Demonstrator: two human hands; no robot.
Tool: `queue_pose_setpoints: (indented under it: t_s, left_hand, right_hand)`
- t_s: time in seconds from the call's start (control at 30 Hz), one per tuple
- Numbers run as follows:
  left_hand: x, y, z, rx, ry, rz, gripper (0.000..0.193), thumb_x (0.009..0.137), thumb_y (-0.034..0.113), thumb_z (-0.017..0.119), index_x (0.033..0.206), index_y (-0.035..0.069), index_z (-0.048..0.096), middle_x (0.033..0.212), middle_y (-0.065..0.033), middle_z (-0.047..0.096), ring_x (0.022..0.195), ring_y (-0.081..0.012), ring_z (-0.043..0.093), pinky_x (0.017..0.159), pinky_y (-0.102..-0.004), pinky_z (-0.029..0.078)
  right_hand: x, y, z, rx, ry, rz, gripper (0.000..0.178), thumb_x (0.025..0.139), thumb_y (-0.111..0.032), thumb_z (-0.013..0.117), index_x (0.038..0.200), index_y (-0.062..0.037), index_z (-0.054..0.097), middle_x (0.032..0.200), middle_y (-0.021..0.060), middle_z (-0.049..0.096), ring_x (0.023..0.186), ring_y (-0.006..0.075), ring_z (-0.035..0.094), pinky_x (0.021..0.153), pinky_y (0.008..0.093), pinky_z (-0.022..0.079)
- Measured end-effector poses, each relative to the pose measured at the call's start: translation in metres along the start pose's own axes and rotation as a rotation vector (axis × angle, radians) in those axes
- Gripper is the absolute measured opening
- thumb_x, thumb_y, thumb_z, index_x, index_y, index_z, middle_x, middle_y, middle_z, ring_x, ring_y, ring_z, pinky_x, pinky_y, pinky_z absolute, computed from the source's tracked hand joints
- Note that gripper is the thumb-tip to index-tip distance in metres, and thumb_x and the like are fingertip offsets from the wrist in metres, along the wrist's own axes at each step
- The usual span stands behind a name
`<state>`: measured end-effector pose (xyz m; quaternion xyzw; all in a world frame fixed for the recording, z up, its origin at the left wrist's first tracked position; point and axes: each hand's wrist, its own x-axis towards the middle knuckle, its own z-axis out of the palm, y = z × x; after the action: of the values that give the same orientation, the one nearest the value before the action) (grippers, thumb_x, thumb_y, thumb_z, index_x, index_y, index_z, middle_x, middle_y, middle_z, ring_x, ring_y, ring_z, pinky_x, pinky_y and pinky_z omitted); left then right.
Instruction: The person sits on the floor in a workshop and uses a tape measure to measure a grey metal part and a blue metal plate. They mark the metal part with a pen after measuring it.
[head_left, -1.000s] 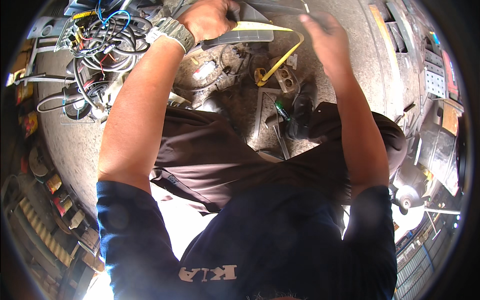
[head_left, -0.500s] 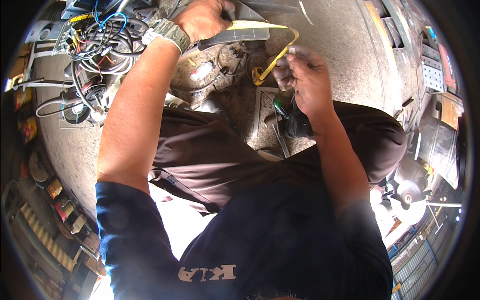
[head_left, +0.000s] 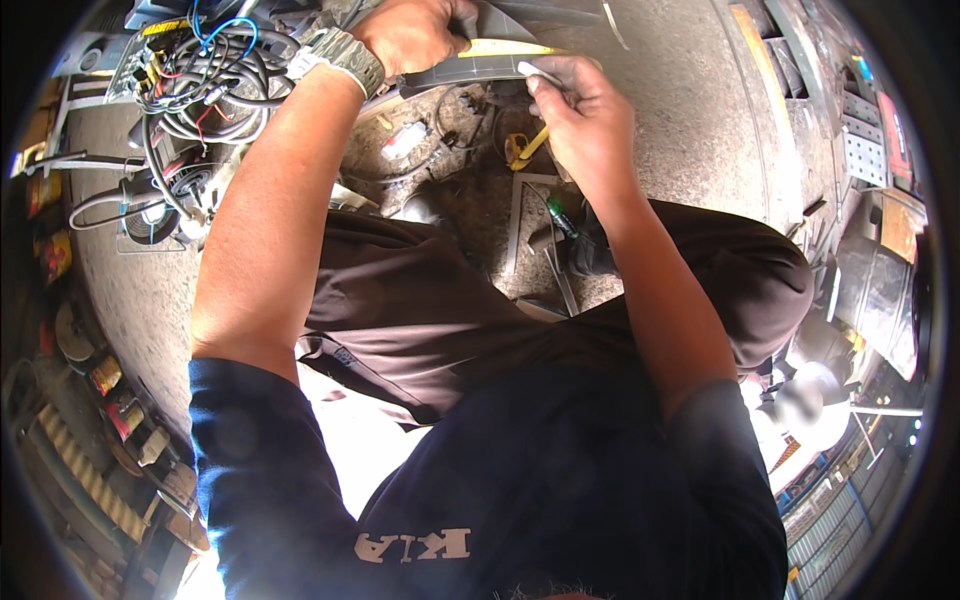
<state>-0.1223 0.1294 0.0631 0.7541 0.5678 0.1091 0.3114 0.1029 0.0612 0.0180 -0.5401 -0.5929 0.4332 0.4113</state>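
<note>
My left hand [head_left: 415, 38] is closed at the far edge, thumb and fingers pressing the yellow tape measure blade [head_left: 505, 48] along a dark grey plate [head_left: 470, 70]. The plate has pale marked lines. My right hand [head_left: 585, 105] pinches a short white stick of chalk [head_left: 538, 72], its tip over the plate's right part beside the tape. Past my right hand the blade bends down to a yellow coil or case [head_left: 517, 150] on the ground; the bend itself is hidden behind the fingers.
A tangle of cables [head_left: 215, 90] lies to the left of my left wrist. A steel square [head_left: 515, 225] and a green-tipped tool [head_left: 562, 218] are on the floor between my legs. Metal pieces [head_left: 870, 150] line the right side, and a grinding disc [head_left: 805, 400] sits at lower right.
My right hand has moved left and away from me, bringing the chalk to the plate. The tape now lies flatter along the plate. My left hand stays nearly still.
</note>
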Motion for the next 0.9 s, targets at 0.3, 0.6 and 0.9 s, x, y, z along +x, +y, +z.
queue_pose_setpoints:
  t_s: [0.3,0.6,0.9]
  left_hand:
    - [0.001,0.003,-0.002,-0.005,-0.029,-0.027,0.019,0.078,0.019,0.074,0.093,0.008,0.074,0.073,-0.0168,0.068,0.067,-0.0261,0.063,0.066,-0.0407,0.051]
    - [0.001,-0.005,-0.001,0.028,0.019,0.078,0.024,0.077,0.028,0.078,0.092,0.009,0.074,0.080,-0.0188,0.071,0.075,-0.0322,0.069,0.072,-0.0439,0.053]
    - [0.004,-0.006,0.003,0.053,0.012,0.038,0.023,0.077,0.026,0.076,0.093,0.011,0.076,0.083,-0.0193,0.072,0.079,-0.0353,0.070,0.075,-0.0444,0.055]
  right_hand:
    - [0.013,0.010,0.021,-0.166,0.096,-0.358,0.015,0.084,-0.006,0.077,0.099,-0.0051,0.072,0.092,0.0127,0.075,0.082,0.0311,0.074,0.073,0.0375,0.059]
    - [0.010,-0.003,0.032,-0.367,0.131,-0.494,0.012,0.088,-0.003,0.076,0.100,-0.0019,0.073,0.088,0.0051,0.074,0.066,0.0044,0.063,0.060,0.0238,0.053]
    - [0.017,-0.004,0.032,-0.226,0.063,-0.302,0.011,0.085,-0.007,0.076,0.094,-0.0041,0.070,0.085,0.0103,0.074,0.071,0.0226,0.073,0.067,0.0343,0.058]
